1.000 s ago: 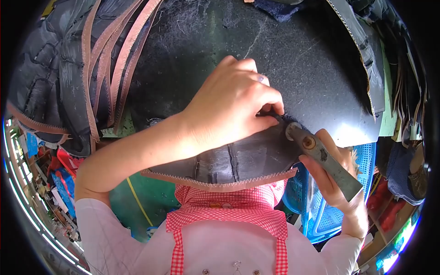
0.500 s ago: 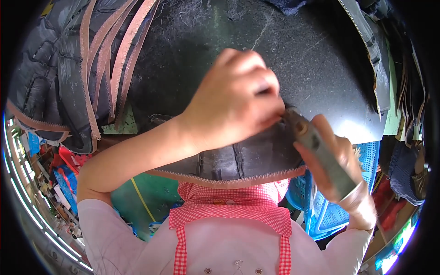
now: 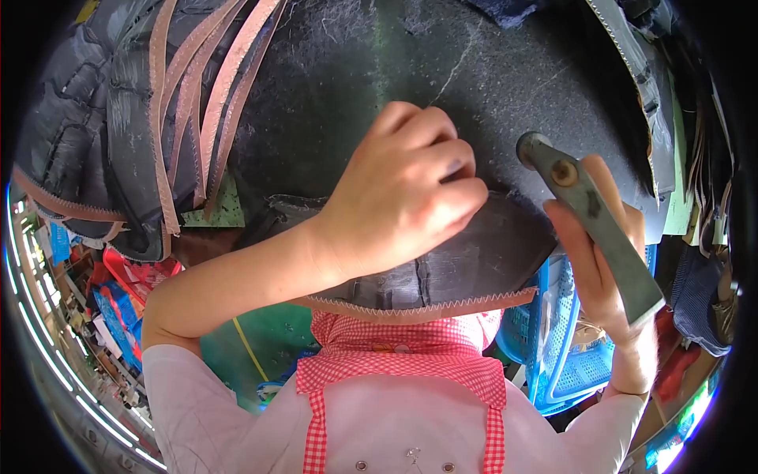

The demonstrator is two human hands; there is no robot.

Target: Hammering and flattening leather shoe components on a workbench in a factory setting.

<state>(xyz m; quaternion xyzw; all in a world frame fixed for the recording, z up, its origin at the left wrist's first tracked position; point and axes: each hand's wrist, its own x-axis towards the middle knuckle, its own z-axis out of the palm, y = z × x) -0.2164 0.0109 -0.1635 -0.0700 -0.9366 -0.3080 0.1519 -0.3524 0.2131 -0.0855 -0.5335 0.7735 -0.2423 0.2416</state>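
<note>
A black leather-like piece [image 3: 474, 249] with a brown zigzag-stitched strip [image 3: 418, 311] along its near edge lies across the front of a dark work surface [image 3: 332, 142]. Over its far edge is my left hand [image 3: 410, 182], closed with the fingers curled under. Its fingertips are hidden, so what they grip does not show. My right hand [image 3: 604, 253] is wrapped round a hammer [image 3: 588, 197]. The hammer's round face is raised to the right of my left hand, apart from the piece, and its flat wedge end points toward my right wrist.
More black pieces [image 3: 71, 150] with brown stitched strips [image 3: 217, 95] are heaped at the left. Another stitched piece [image 3: 632, 71] hangs at the far right. Blue plastic baskets [image 3: 580, 371] stand below the surface's right edge. A navy cloth [image 3: 699, 300] hangs beyond them.
The hammer has risen away from beside my left fingers, toward the upper right. My left hand stays closed, slightly lower. The black piece has shifted slightly to the right.
</note>
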